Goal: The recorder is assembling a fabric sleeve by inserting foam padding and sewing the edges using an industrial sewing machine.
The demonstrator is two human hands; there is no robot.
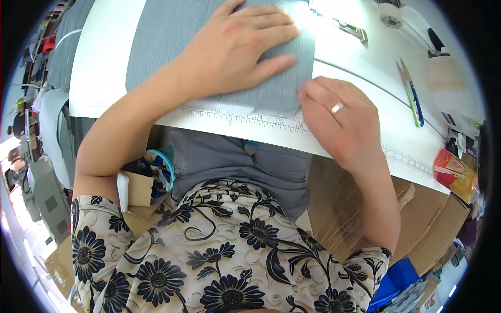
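Note:
A piece of grey fabric (162,41) lies on the white sewing table (99,68). My left hand (240,49) rests flat on it, fingers stretched toward the brightly lit machine parts (352,29) at the far side. At the cloth's near right corner, my right hand (342,117) has its thumb and fingertips pinched together on the fabric edge. A ring shows on one finger of that hand. Glare hides where the needle meets the cloth.
A measuring tape (266,121) runs along the table's near edge. Thread snips (411,94) lie to the right, beyond my right hand. A red and yellow packet (454,172) sits at the right corner. Below are a blue basket (169,169) and cardboard (339,208).

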